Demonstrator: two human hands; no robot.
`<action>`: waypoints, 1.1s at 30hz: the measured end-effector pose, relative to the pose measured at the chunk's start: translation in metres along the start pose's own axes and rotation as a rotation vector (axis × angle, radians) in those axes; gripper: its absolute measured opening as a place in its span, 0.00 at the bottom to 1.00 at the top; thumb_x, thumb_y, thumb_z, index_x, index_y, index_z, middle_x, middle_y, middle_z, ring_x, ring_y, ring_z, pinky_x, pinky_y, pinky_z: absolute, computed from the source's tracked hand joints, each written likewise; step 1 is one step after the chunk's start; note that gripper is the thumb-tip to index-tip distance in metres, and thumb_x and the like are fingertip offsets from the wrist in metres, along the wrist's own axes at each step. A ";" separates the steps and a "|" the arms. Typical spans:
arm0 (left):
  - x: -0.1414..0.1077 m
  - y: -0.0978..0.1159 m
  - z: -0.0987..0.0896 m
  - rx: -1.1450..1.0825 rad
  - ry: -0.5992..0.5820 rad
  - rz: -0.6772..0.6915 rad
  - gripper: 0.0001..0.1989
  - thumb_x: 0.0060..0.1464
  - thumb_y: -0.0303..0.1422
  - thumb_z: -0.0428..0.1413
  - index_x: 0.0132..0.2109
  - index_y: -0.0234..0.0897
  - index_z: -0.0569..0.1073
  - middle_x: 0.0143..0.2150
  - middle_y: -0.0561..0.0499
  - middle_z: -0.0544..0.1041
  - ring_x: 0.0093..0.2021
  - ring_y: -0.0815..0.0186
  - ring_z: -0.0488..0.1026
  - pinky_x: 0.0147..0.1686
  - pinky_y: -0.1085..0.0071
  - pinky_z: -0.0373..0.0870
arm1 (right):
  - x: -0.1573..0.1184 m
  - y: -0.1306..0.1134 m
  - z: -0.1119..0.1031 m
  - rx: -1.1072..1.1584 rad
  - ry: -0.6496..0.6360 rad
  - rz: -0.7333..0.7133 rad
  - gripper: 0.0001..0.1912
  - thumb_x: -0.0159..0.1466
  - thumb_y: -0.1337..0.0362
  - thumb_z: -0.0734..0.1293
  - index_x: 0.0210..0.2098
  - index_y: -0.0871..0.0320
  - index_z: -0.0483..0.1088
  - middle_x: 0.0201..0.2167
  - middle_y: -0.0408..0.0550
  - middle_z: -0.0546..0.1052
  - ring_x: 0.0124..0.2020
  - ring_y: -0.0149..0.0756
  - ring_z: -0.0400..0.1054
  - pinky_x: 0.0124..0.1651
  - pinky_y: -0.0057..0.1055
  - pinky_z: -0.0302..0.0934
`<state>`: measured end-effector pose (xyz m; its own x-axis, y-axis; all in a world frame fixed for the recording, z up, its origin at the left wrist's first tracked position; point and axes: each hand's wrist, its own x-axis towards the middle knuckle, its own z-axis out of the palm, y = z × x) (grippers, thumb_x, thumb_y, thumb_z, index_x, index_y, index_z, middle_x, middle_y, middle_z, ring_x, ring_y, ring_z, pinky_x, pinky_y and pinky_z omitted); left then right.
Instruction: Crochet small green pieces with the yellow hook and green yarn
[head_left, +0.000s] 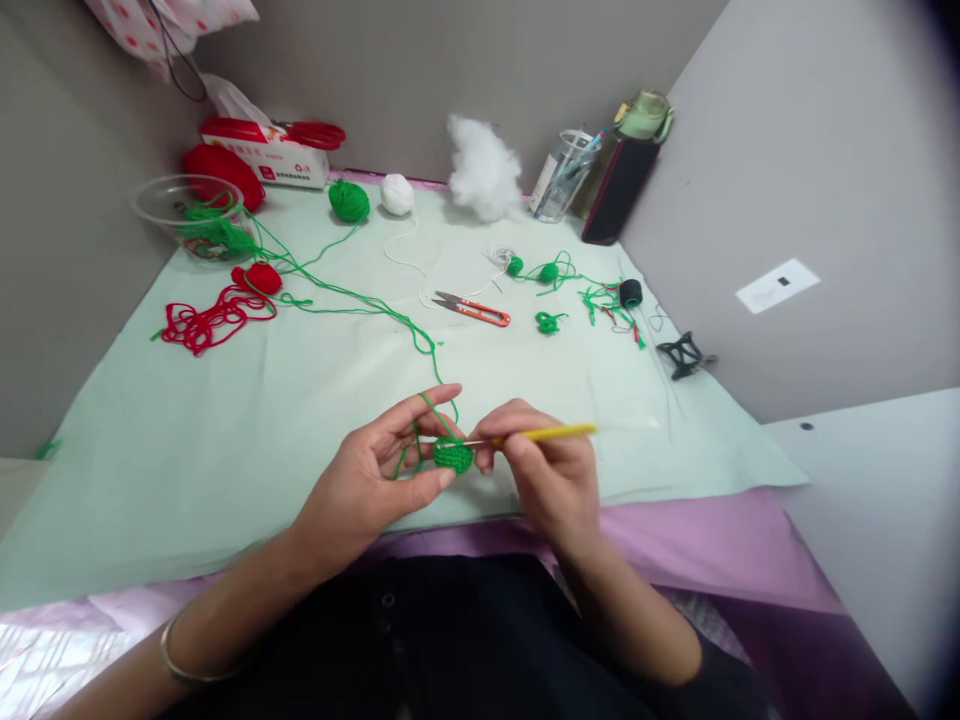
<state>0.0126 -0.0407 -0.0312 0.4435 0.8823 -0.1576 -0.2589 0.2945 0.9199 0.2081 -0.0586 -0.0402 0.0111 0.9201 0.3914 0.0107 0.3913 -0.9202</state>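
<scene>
Near the table's front edge, my left hand [386, 462] holds a small green crocheted piece [453, 457] between thumb and fingers, its index finger raised with green yarn [436, 412] over it. My right hand [551, 470] pinches a yellow-handled crochet hook [559, 432], whose thin metal shaft reaches left to the top of the green piece. From the hands the green yarn runs up and left across the table to a clear plastic tub [187, 205] holding more green yarn.
Orange thread snips [474, 310] lie mid-table. Behind are a green yarn ball [349, 201], a white yarn ball [397, 194], and white stuffing [484, 170]. Red yarn [217, 320] lies left; a bottle [645, 120], phone [621, 190] and green scraps [600, 300] are right.
</scene>
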 end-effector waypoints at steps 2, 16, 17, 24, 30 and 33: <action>0.000 -0.005 0.003 -0.065 0.018 -0.016 0.31 0.55 0.30 0.71 0.65 0.45 0.78 0.46 0.50 0.80 0.49 0.61 0.78 0.51 0.68 0.76 | -0.008 0.002 0.005 -0.323 0.036 -0.243 0.10 0.72 0.64 0.70 0.49 0.48 0.83 0.39 0.50 0.83 0.37 0.38 0.78 0.37 0.36 0.76; 0.002 0.002 -0.006 -0.155 -0.014 -0.124 0.22 0.54 0.33 0.71 0.57 0.47 0.85 0.46 0.49 0.81 0.47 0.64 0.74 0.47 0.72 0.70 | 0.007 0.001 -0.009 0.183 0.096 0.006 0.08 0.72 0.62 0.70 0.43 0.51 0.84 0.36 0.47 0.84 0.30 0.34 0.76 0.33 0.33 0.73; 0.002 0.002 -0.006 -0.145 -0.029 -0.116 0.21 0.55 0.33 0.71 0.56 0.47 0.85 0.46 0.49 0.81 0.46 0.65 0.74 0.46 0.72 0.70 | 0.008 0.001 -0.011 0.238 0.093 0.047 0.08 0.71 0.61 0.71 0.41 0.52 0.84 0.34 0.47 0.83 0.28 0.32 0.75 0.31 0.31 0.71; 0.003 -0.001 -0.002 -0.044 -0.089 -0.056 0.25 0.55 0.32 0.72 0.60 0.50 0.83 0.44 0.52 0.81 0.49 0.65 0.77 0.53 0.71 0.72 | 0.005 0.001 -0.004 0.195 -0.024 -0.018 0.08 0.72 0.59 0.70 0.43 0.50 0.84 0.37 0.47 0.84 0.33 0.34 0.76 0.34 0.32 0.71; 0.002 0.000 0.000 0.027 -0.083 -0.065 0.33 0.56 0.32 0.71 0.67 0.46 0.76 0.47 0.49 0.81 0.54 0.59 0.79 0.57 0.65 0.74 | 0.001 0.009 -0.002 0.194 -0.041 0.014 0.08 0.73 0.60 0.70 0.46 0.48 0.84 0.40 0.46 0.85 0.38 0.33 0.76 0.39 0.31 0.69; 0.001 0.002 0.000 0.181 -0.044 0.036 0.30 0.55 0.31 0.71 0.65 0.46 0.79 0.47 0.50 0.77 0.53 0.61 0.77 0.56 0.67 0.74 | 0.004 0.011 -0.004 0.362 -0.052 0.152 0.08 0.73 0.57 0.70 0.43 0.48 0.83 0.37 0.45 0.85 0.34 0.31 0.75 0.37 0.30 0.68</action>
<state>0.0128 -0.0391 -0.0294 0.4753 0.8727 -0.1115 -0.1183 0.1889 0.9748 0.2123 -0.0511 -0.0484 -0.0654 0.9638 0.2586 -0.3405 0.2220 -0.9137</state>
